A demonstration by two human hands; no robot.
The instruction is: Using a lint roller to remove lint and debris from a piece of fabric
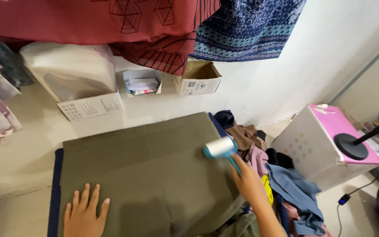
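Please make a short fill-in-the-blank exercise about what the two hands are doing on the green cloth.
1. The left hand lies ____ on the olive-green cloth.
2. The right hand holds a lint roller with a ____ handle.
3. The roller sits near the cloth's ____ edge.
4. A pile of clothes lies to the ____ of the cloth.

Missing words: flat; blue; right; right

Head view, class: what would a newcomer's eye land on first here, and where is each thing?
The olive cloth fills the centre, spread flat, with the left hand pressed on its near edge. At its right edge the right hand holds a blue lint roller on the fabric. Red and blue patterned cloths hang across the top, and a heap of clothes lies to the right.
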